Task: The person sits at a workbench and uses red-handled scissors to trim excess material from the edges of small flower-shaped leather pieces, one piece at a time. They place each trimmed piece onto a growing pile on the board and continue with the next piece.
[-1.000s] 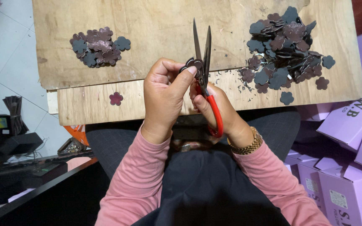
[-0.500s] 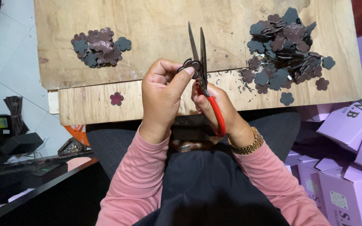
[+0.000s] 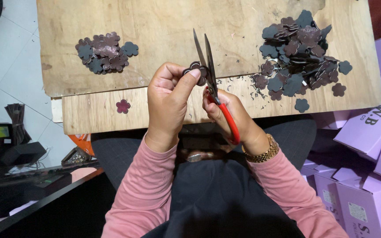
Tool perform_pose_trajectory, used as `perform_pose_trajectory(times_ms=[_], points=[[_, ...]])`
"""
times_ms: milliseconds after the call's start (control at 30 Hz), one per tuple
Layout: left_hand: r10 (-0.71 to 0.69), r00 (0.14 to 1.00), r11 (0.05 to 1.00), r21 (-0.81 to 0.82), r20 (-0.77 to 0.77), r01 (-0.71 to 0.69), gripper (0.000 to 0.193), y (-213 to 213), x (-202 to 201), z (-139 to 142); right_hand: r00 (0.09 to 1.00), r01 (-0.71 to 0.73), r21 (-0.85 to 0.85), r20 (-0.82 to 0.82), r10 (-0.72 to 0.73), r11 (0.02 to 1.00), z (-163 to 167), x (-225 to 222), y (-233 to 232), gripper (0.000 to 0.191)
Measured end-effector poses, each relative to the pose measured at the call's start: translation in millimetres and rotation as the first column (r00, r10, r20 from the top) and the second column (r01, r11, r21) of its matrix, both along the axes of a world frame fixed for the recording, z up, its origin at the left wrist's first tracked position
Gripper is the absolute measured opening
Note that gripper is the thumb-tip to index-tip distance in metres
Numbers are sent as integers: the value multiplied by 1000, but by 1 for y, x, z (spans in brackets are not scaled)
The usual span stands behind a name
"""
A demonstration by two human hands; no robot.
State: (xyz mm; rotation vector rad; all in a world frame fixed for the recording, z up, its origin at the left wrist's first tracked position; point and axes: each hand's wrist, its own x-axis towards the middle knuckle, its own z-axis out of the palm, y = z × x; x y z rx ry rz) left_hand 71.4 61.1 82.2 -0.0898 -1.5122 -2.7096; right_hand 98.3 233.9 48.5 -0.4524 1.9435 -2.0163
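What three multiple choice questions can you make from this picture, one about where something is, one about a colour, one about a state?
1. Where does the larger pile of flower pieces lie on the wooden board?
A. The person's right
B. The person's left
C. On the floor

2. What colour are the handles of the scissors?
A. Blue
B. Red
C. Yellow

3. How do the scissor blades stand?
A. Shut flat together
B. Slightly apart, pointing away from the person
C. Lying on the board

Answers:
1 A: the big heap is at the right; the smaller pile is at the left.
2 B: a red handle shows in the right hand.
3 B: a gap shows between the tips, beside the flower piece pinched in the left hand.
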Motion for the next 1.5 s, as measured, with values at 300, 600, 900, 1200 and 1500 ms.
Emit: perform_pose_trajectory(times_ms=[300,600,900,1200,1500], points=[[0,1000,1000,8,13,0,8,0,-1,0,999,-13,20,-52,14,1000,2,0,3,50],[8,1000,1000,-15,13,-8,9,-1,-3,-3,997,-11,62,-81,16,998,-2,-1,7,51],[7,1000,1000,2,13,-7,8,0,-3,-4,995,0,85,-102,8,996,-2,-1,8,54],[18,1000,999,-27,-9,-18,10,2,0,-1,996,-49,55,-69,52,997,3,3,9,62],[38,998,985,-164,-56,-46,12,4,3,-2,996,-25,71,-88,31,997,1,3,9,62]])
